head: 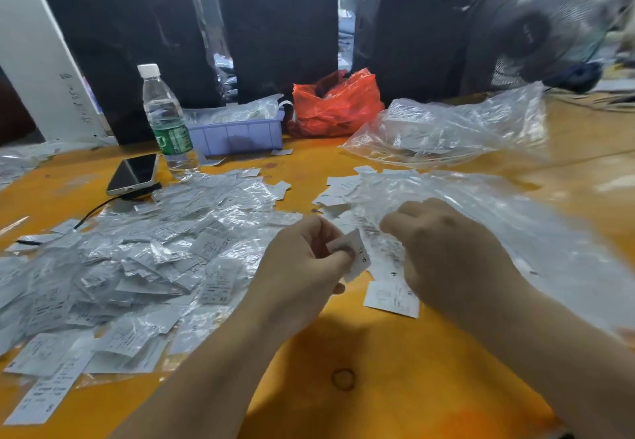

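My left hand [305, 260] pinches a small white printed label [357, 256] just above the orange table [395, 370]. My right hand [443, 249] is close beside it, fingers curled down onto a longer printed label strip [388, 260] that lies partly under a clear plastic bag [515, 225]; its fingertips are hidden from me. Another white label [391, 299] lies flat below the right hand. A big heap of small clear bags holding labels [130, 260] covers the table on the left.
A water bottle [168, 122], a phone [134, 174] on a charger, a purple bin [237, 136], a red plastic bag [336, 105] and a second clear bag of labels [446, 132] stand behind. Black wrapped bundles [275, 26] and a fan [536, 26] line the far edge.
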